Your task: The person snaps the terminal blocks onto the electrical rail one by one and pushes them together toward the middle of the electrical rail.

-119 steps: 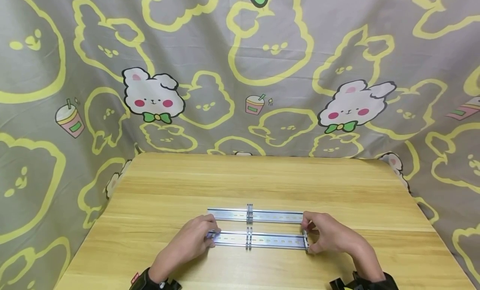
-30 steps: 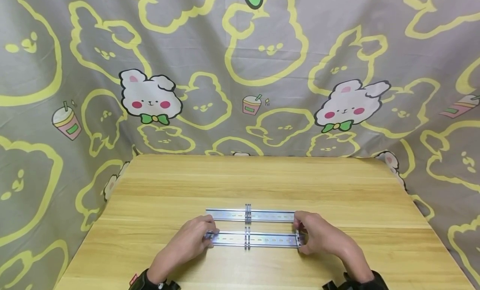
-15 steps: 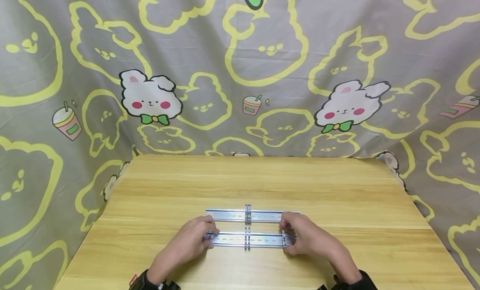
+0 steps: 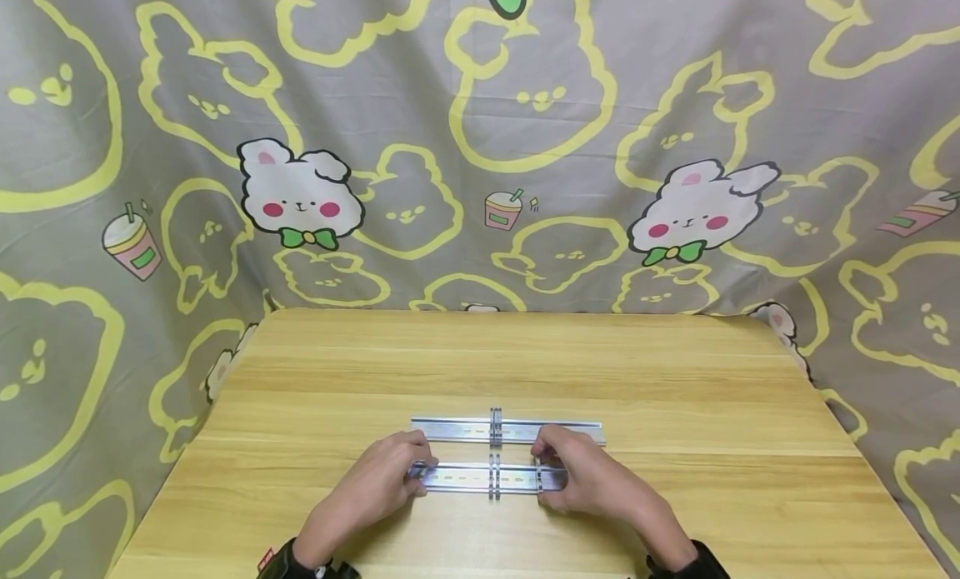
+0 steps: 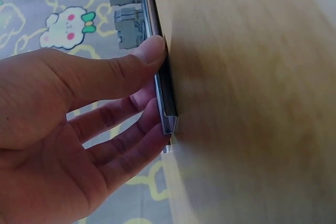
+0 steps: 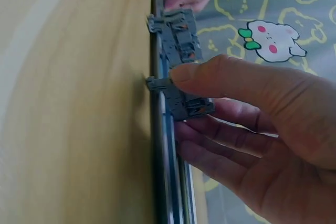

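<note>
Two slotted silver DIN rails lie parallel on the wooden table. The left hand [image 4: 384, 477] pinches the left end of the front rail [image 4: 457, 477], thumb on the near edge and fingers on the far side, as the left wrist view shows. On that rail's right half, the right hand [image 4: 596, 481] grips a grey terminal block [image 6: 184, 100] between thumb and fingers. Further left along the same rail sit thin grey terminal blocks [image 4: 494, 476], a short gap away from the held one. Part of the front rail's right end is hidden by the right hand.
The back rail [image 4: 453, 430] lies just behind, with grey terminal blocks [image 4: 496, 427] at its middle. The table [image 4: 517, 354] reaches back to a grey curtain [image 4: 420, 129] with yellow outlines and rabbit faces, which also hangs at both sides.
The right hand has slid the terminal block left along the front rail, from its right end towards the middle blocks. The left hand keeps its hold on the rail's left end.
</note>
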The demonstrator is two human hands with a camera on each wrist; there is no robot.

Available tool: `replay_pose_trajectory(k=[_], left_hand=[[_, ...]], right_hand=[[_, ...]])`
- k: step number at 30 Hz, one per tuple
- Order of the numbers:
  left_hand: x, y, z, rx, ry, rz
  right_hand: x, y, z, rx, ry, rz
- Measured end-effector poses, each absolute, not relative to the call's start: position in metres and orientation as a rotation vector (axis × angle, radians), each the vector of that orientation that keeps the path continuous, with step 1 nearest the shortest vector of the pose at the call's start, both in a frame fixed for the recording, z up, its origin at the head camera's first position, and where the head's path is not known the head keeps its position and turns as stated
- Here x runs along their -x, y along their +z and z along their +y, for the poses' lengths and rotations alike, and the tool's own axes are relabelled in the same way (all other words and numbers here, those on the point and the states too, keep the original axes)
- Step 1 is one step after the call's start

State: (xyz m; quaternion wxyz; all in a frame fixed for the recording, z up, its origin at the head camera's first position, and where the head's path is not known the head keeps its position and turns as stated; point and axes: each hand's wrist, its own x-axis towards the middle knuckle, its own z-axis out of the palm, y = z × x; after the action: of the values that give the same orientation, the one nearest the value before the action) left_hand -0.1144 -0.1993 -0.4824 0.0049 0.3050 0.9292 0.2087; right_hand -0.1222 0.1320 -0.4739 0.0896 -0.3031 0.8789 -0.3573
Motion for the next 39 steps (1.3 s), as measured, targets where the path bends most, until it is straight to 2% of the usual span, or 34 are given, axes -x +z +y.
replay_pose_trajectory(k=[39], left_hand=[[0.115,-0.479,-0.198,-0.923,0.682,2.895]], right_hand=[[0.116,-0.489,0.091,0.937,-1.089,2.696]])
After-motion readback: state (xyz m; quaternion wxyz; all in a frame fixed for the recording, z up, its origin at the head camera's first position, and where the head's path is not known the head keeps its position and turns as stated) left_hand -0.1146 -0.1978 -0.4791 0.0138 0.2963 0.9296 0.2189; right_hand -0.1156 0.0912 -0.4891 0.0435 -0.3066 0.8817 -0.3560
